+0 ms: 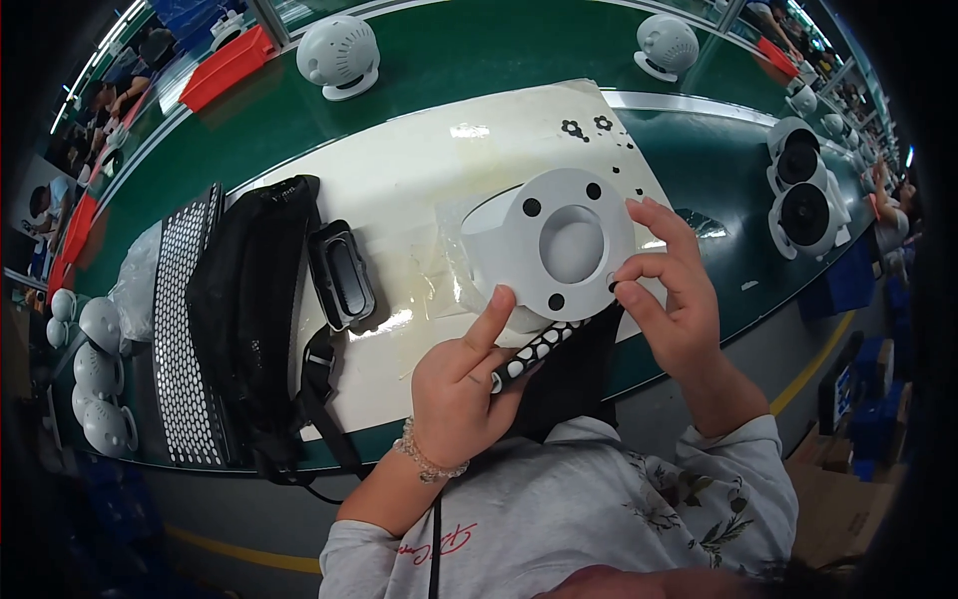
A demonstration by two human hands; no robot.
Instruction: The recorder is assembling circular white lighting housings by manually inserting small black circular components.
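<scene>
A white rounded device [489,235] lies on the pale work mat with its round base [624,225] facing up. Three black round pads [532,208] sit around the base's recessed centre. My right hand [681,309] pinches a small black round pad [613,284] between thumb and index finger at the base's lower right edge. My left hand [464,389] is closed round a narrow black strip with white round spots [544,351]. One raised left finger touches the base's lower left rim.
Left on the mat are a black waist bag [249,299], an open black case [342,275] and a white-dotted perforated sheet [186,329]. White devices [339,55] stand on the green line behind, others [100,374] at far left. Black-fronted units [806,215] stand right.
</scene>
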